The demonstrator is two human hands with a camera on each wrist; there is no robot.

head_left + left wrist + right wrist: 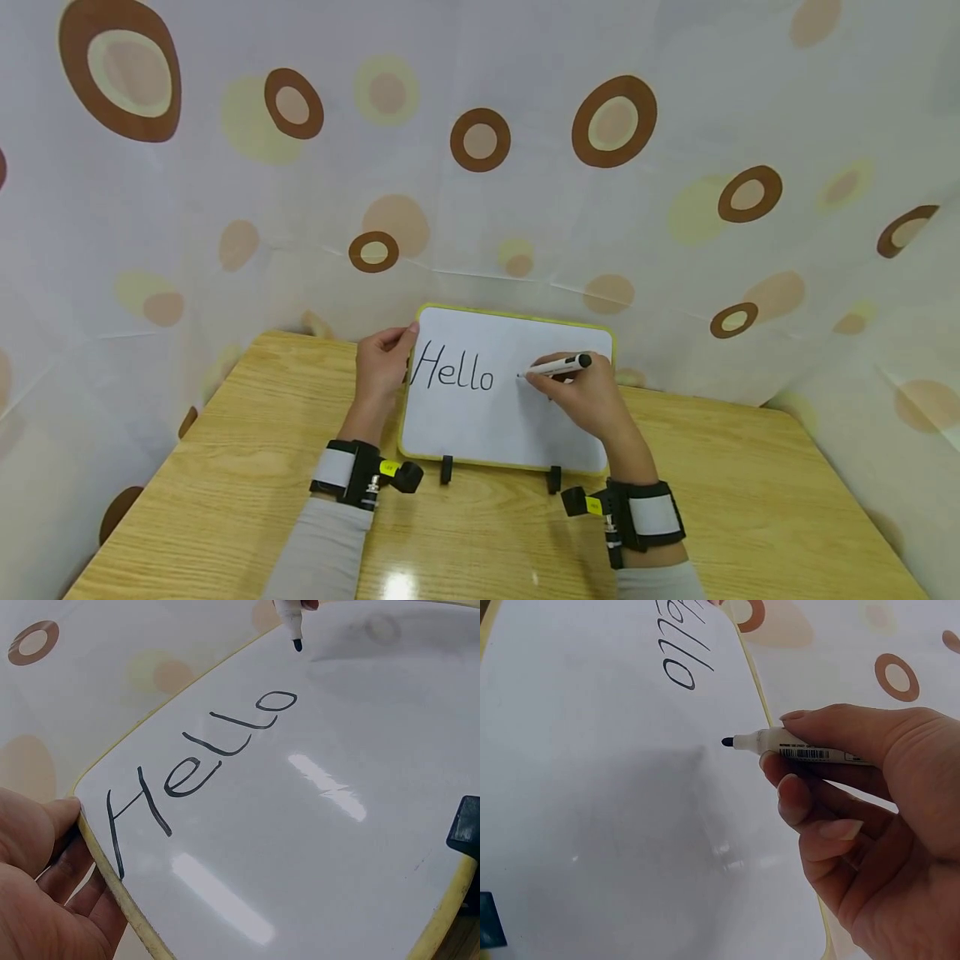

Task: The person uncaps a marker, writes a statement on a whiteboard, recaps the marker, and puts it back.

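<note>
A whiteboard (465,429) with a yellow rim leans upright on the table, the word "Hello" (453,371) in black on its left half. My left hand (382,367) grips the board's left edge near the upper corner; in the left wrist view the thumb (64,814) lies at the rim and the other fingers go behind it. My right hand (588,396) pinches a white marker (802,748) between thumb and fingers. The marker's black tip (727,742) is uncapped and points at the board right of the word. Whether it touches the surface I cannot tell.
Two black stand feet (447,469) hold the board's lower edge on the wooden table (480,533). Behind the table hangs a pale curtain (525,50) with brown and yellow circles. Straps with small cameras (408,477) sit on both wrists.
</note>
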